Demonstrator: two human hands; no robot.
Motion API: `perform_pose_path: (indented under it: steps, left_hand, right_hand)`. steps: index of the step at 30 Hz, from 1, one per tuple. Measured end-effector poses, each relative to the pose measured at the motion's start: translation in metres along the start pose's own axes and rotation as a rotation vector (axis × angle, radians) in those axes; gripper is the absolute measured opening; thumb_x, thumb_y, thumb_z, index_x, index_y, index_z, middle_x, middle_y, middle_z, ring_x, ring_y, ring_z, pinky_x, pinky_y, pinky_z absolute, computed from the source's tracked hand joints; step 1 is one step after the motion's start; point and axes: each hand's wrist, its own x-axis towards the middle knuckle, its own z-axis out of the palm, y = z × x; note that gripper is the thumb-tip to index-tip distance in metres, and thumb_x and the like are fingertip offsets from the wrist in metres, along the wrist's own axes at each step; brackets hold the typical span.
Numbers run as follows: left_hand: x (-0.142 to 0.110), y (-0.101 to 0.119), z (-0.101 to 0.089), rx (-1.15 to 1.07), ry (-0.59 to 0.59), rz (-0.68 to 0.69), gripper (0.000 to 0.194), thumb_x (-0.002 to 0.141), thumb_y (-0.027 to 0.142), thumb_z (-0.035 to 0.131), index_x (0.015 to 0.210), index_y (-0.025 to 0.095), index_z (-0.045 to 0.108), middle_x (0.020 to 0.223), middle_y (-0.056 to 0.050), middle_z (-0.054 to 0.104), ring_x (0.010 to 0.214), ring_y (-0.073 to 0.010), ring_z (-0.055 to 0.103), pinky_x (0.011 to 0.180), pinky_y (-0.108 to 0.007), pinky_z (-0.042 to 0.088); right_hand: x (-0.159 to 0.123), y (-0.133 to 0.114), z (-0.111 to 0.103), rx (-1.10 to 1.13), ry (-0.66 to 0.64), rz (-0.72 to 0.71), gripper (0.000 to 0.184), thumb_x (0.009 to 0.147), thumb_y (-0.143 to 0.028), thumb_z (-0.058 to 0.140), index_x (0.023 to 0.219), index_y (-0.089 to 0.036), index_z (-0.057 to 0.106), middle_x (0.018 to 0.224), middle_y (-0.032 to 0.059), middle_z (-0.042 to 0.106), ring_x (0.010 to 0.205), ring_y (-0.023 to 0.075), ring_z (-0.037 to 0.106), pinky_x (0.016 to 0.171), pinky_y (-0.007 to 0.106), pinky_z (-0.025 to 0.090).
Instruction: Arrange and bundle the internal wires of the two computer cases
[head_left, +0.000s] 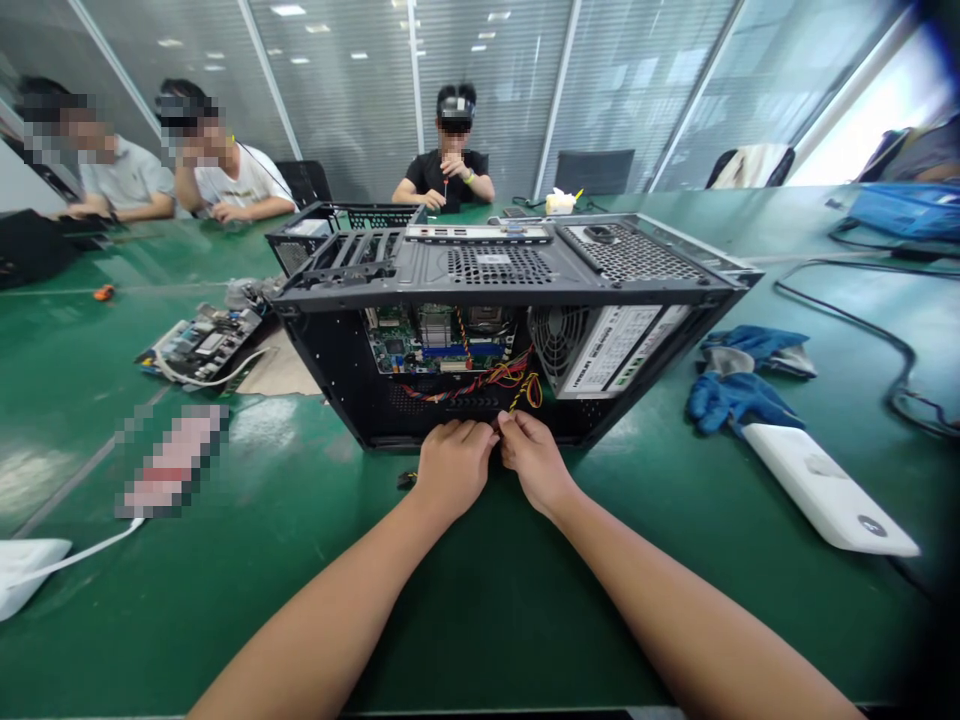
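An open black computer case [495, 270] lies on its side on the green table [480, 600], its inside facing me. Within it I see a green motherboard [420, 345], a power supply [607, 345] with a fan, and a bundle of red, yellow and black wires [495, 380]. My left hand [454, 465] is curled at the case's near edge, fingers closed. My right hand [532, 460] touches it, pinching the end of the wire bundle at the case's lip. What the left fingers grip is hidden.
A second motherboard [206, 345] with a white cable lies left of the case. Blue gloves [739, 385] and a white flat device [829, 490] lie on the right, black cables [892, 350] beyond. Another open case [330, 225] stands behind. Three people sit at the far side.
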Motion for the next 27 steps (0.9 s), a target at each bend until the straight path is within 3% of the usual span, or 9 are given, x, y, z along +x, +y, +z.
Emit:
perform_pose_path:
  steps: [8,19,27]
  left_hand:
    - [-0.002,0.0,0.004,-0.033,0.024,-0.014,0.019,0.099,0.029,0.05,0.089,0.019,0.063,0.082,-0.004,0.066,0.076,-0.0192,0.059,0.072,-0.033,0.046]
    - [0.002,-0.001,0.006,-0.031,-0.001,-0.047,0.028,0.102,0.024,0.04,0.085,0.018,0.061,0.078,-0.004,0.068,0.072,-0.0181,0.061,0.071,-0.033,0.045]
    - [-0.003,-0.004,0.003,-0.009,-0.024,-0.01,0.02,0.099,0.027,0.048,0.088,0.019,0.063,0.081,-0.005,0.067,0.075,-0.02,0.061,0.071,-0.034,0.046]
  right_hand:
    - [0.0,-0.001,0.002,-0.024,0.021,0.007,0.043,0.077,-0.052,0.071,0.069,-0.022,0.041,0.051,-0.0109,0.029,0.044,0.0053,0.024,0.043,0.023,0.016]
    - [0.0,0.007,0.002,-0.114,0.04,-0.072,0.043,0.083,-0.058,0.062,0.068,-0.023,0.041,0.053,-0.0077,0.033,0.047,0.0087,0.029,0.044,0.025,0.021]
    - [0.0,0.011,0.002,-0.138,0.068,-0.106,0.04,0.081,-0.057,0.064,0.071,-0.024,0.044,0.053,-0.0065,0.036,0.048,0.0103,0.031,0.043,0.026,0.024]
